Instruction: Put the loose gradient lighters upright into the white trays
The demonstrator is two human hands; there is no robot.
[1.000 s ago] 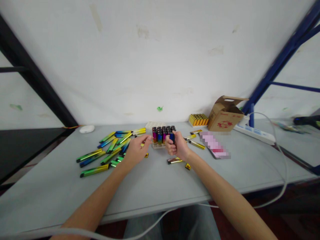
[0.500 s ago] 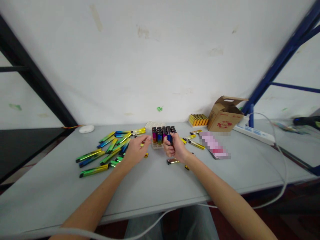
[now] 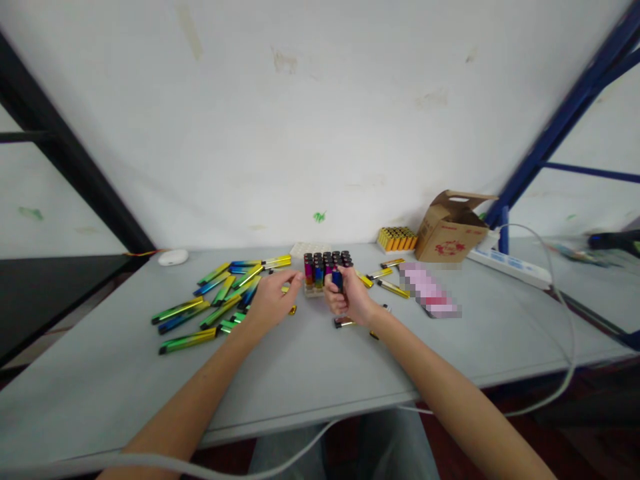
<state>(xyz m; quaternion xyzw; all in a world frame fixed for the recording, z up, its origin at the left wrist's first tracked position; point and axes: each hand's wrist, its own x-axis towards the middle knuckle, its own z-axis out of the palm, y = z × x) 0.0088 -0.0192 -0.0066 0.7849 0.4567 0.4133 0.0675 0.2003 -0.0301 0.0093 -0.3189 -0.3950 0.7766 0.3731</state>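
Observation:
A dark blue lighter (image 3: 337, 281) stands upright in my right hand (image 3: 355, 297), whose fingers wrap round it with the thumb near its top. Just behind is a clear tray (image 3: 314, 292) filled with upright purple, blue and red lighters (image 3: 319, 272) with dark tops. To the left of the tray, my left hand (image 3: 273, 301) hovers low with fingers loosely bent and a gap by the thumb; no object shows in it. Beside that hand lies a loose heap of green, yellow and blue metallic lighters (image 3: 225, 310), partly hidden by it.
More lighters (image 3: 393, 289) lie to the right of my right hand, by a blurred pink phone-like object (image 3: 430, 290). Behind are a pack of orange-yellow lighters (image 3: 397, 240), an open cardboard box (image 3: 447, 237) and a power strip (image 3: 513, 268). A white cable (image 3: 570, 347) crosses the desk's right side.
My right hand has shifted slightly left and toward me with the blue lighter, which shows a little more clearly. The left hand has stayed almost still.

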